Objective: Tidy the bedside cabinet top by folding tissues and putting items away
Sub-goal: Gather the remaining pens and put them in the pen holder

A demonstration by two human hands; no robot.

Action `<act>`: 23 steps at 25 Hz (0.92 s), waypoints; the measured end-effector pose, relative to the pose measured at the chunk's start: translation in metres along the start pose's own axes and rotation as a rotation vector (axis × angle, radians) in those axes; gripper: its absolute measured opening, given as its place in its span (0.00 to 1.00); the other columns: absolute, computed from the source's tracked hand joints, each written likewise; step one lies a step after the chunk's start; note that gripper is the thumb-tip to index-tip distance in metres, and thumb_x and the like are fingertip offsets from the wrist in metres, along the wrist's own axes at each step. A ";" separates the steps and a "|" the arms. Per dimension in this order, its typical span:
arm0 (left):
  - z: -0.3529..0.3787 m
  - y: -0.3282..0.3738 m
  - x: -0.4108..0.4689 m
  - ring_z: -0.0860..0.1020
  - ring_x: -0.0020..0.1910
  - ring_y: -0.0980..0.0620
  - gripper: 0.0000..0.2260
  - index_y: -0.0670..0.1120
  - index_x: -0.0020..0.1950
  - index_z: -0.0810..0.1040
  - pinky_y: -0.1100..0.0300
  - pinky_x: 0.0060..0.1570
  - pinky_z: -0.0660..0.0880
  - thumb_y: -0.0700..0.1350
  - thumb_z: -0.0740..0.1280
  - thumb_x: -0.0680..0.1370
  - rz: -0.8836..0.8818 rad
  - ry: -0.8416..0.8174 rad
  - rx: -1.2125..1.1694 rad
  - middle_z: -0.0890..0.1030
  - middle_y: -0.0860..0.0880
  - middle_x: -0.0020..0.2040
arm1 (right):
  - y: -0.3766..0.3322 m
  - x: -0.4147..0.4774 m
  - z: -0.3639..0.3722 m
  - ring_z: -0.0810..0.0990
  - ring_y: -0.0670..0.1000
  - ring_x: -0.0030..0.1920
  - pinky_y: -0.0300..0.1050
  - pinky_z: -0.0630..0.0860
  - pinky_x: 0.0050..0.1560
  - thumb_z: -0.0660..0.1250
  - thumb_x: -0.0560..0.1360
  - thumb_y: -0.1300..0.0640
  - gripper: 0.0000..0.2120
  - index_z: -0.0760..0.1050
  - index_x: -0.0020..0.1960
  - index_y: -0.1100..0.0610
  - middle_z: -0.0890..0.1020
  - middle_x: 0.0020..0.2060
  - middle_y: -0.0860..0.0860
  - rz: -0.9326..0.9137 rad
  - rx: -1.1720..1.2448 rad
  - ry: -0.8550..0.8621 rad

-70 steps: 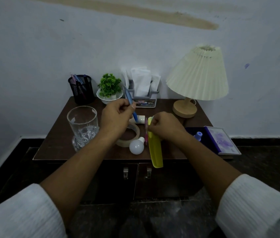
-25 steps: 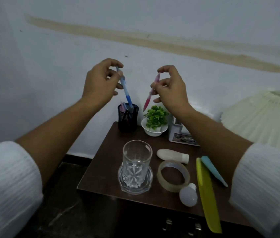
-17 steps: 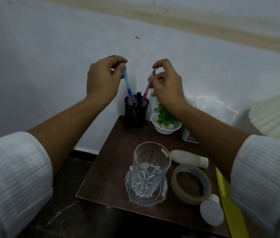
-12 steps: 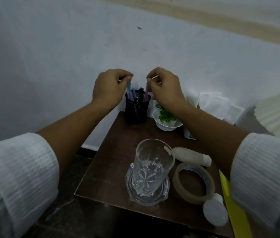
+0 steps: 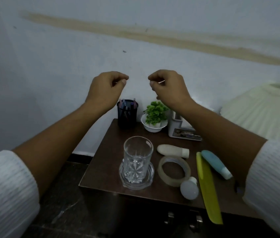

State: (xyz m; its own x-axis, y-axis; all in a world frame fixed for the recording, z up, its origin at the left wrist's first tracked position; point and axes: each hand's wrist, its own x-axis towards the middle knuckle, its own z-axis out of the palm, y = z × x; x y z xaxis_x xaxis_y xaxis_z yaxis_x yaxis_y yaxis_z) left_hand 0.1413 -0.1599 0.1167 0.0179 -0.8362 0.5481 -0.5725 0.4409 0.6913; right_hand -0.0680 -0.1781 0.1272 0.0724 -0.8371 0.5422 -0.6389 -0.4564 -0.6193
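Observation:
My left hand (image 5: 105, 88) and my right hand (image 5: 168, 86) hover side by side above the black mesh pen holder (image 5: 127, 112) at the cabinet's back left. The fingers of both hands are curled toward the thumbs and hold nothing. Blue and pink pens stand inside the holder. The tissue holder (image 5: 180, 129) at the back is partly hidden by my right forearm. On the brown cabinet top (image 5: 108, 160) lie a white tube (image 5: 172, 150), a tape roll (image 5: 174, 170), a light bulb (image 5: 189, 188), a long yellow case (image 5: 206, 186) and a blue tube (image 5: 215, 164).
A cut glass tumbler (image 5: 137, 157) stands on a glass coaster near the front left edge. A small green plant in a white bowl (image 5: 154, 115) sits beside the pen holder. A pleated cream lampshade (image 5: 263, 109) fills the right side. The wall is close behind.
Both hands lowered a blue and a pink pen into the holder, let go of them, and have risen above it holding nothing.

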 end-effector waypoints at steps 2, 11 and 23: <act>-0.002 0.038 -0.019 0.82 0.51 0.54 0.10 0.51 0.58 0.85 0.52 0.54 0.81 0.46 0.65 0.81 0.031 -0.039 -0.076 0.85 0.53 0.52 | -0.012 -0.028 -0.035 0.85 0.47 0.44 0.51 0.85 0.46 0.67 0.78 0.59 0.08 0.83 0.54 0.54 0.84 0.45 0.47 0.020 0.035 0.007; 0.099 0.135 -0.155 0.84 0.40 0.51 0.06 0.49 0.47 0.85 0.50 0.42 0.81 0.46 0.69 0.81 -0.009 -0.422 -0.348 0.85 0.48 0.39 | 0.030 -0.208 -0.160 0.86 0.48 0.35 0.53 0.83 0.40 0.70 0.78 0.58 0.04 0.83 0.46 0.56 0.85 0.33 0.51 0.297 0.007 -0.066; 0.198 0.127 -0.181 0.80 0.45 0.59 0.05 0.55 0.50 0.85 0.58 0.43 0.75 0.49 0.69 0.78 0.095 -0.563 -0.087 0.84 0.59 0.44 | 0.094 -0.256 -0.171 0.81 0.50 0.46 0.48 0.78 0.44 0.66 0.78 0.52 0.04 0.80 0.49 0.50 0.83 0.44 0.48 0.413 -0.636 -0.285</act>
State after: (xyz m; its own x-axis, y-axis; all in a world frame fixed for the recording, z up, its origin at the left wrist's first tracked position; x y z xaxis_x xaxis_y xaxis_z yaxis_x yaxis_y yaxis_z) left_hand -0.0964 -0.0176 0.0121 -0.4826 -0.8261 0.2910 -0.4805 0.5275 0.7006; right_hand -0.2777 0.0449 0.0269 -0.1268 -0.9844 0.1219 -0.9637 0.0931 -0.2501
